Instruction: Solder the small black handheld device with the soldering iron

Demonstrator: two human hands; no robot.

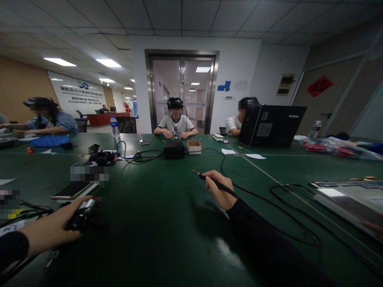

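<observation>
My right hand [220,189] is closed round the black handle of a soldering iron [204,176], gripping it like a pen. The iron's bare tip points left and up, above the table and touching nothing. A black cord [269,202] trails from its handle to the right. On the left, my left hand [64,221] has its thumb and fingers around a small black and silver device [83,213] near the table's surface. What kind of device it is I cannot make out. Just beyond that hand lies a phone [72,190].
A black box [174,150] and a small open carton [194,147] stand mid-table on the green table [149,223]. Black cables [139,155] loop to their left. At right are a large black case [272,125] and a flat panel [353,199]. Several people sit around.
</observation>
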